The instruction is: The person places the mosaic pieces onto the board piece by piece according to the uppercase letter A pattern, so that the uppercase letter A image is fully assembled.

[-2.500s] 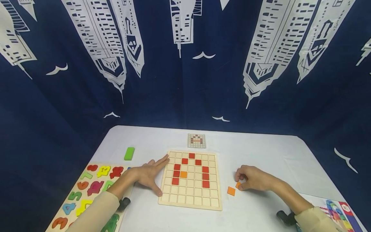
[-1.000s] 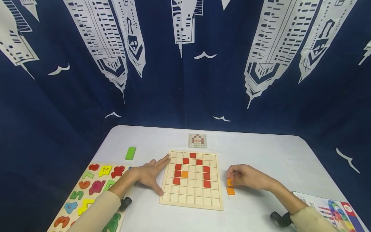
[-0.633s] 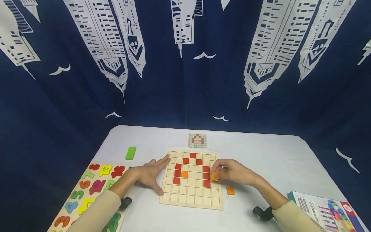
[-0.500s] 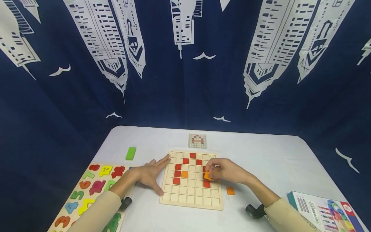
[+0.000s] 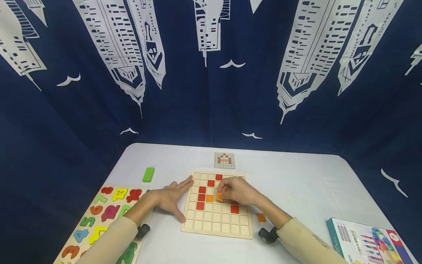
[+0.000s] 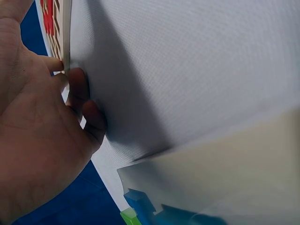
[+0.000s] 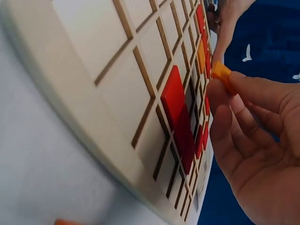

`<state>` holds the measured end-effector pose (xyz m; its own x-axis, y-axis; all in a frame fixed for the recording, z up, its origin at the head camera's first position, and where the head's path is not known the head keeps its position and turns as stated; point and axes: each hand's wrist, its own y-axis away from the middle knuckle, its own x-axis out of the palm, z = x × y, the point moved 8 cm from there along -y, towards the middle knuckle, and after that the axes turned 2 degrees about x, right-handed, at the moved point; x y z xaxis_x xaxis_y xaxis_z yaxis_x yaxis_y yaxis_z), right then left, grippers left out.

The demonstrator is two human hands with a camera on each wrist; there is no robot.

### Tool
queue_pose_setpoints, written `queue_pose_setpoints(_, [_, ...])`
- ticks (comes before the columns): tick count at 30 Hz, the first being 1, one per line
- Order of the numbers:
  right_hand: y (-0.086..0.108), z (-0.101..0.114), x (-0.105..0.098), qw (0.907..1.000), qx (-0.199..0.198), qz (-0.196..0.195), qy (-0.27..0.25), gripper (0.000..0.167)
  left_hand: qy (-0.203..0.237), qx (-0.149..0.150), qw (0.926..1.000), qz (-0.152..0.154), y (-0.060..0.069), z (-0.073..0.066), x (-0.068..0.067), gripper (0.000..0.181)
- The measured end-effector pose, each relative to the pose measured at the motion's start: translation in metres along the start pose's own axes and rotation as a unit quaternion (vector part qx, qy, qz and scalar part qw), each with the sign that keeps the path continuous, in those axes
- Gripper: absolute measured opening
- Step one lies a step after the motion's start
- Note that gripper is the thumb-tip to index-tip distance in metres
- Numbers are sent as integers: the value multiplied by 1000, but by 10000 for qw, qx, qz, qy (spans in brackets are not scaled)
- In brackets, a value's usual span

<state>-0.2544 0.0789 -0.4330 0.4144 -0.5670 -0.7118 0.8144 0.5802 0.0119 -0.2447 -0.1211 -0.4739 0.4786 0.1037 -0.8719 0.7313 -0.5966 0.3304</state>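
Note:
A square wooden grid board point(image 5: 217, 234) lies on the table, with several red tiles point(image 5: 200, 206) and one orange tile point(image 5: 209, 198) set in its cells. My right hand point(image 5: 238, 190) is over the board and pinches another orange tile point(image 7: 223, 75) between thumb and fingertips, just right of the placed one. My left hand point(image 5: 169, 200) has its fingers spread, with thumb and fingertips touching the board's left edge. A loose orange tile point(image 5: 261, 217) lies off the board's right edge, beside my right forearm. Behind the board lies a small pattern card point(image 5: 224, 160).
On the left lies a puzzle board point(image 5: 107, 200) of colourful number shapes, partly under my left forearm. A green block point(image 5: 148, 175) sits behind it. At the right front is a printed box point(image 5: 366, 238). A dark blue curtain point(image 5: 211, 102) hangs behind the table.
My right hand has picked up an orange tile from the table and carried it left over the board. My left hand has stayed at the board's left edge.

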Motion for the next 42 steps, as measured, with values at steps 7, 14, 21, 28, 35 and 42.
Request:
queue_pose_setpoints(7, [-7,2,5,9988,96,-112,462,10,-9,-17,10000,6,0,2,1,136])
queue_pose_setpoints(14, [-8,1,13,9973,204,-1,712,8,-1,-4,10000,3,0,2,2,135])
queue_pose_setpoints(21, [-9,2,14,9961,159,-31,865,8,22,-27,10000,7,1,2,1,135])
queue_pose_setpoints(28, [-9,-2,15,9955,187,-17,934,7,-10,37,10000,-21,1,0,0,134])
queue_pose_setpoints(35, [-9,-3,16,9947,154,-11,1016,7,17,50,10000,-56,1,-1,0,134])
queue_pose_setpoints(42, [-8,-1,12,9956,123,66,928,6,21,74,10000,-40,2,-2,-1,134])
